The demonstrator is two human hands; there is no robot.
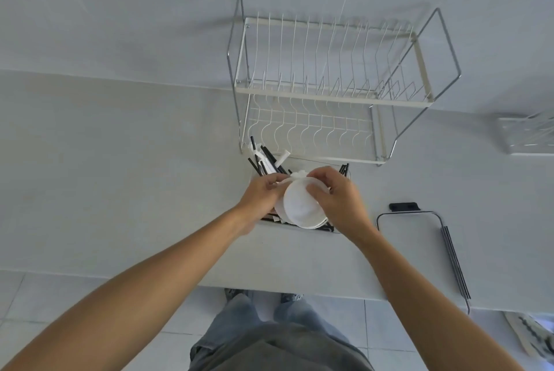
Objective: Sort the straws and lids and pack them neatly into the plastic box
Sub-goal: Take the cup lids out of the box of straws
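White tiles cover the wall behind a pale table (120, 175), on which a two-tier wire dish rack (329, 86) is stood. Just in front of the rack, a clear plastic box (299, 228) is set, with black and white straws (263, 160) sticking up out of its far left corner. A stack of round white lids (301, 207) is held over the box, gripped on one side by the left hand (260, 193) and on the other by the right hand (338, 199). A wire frame (419, 220) is laid to the right.
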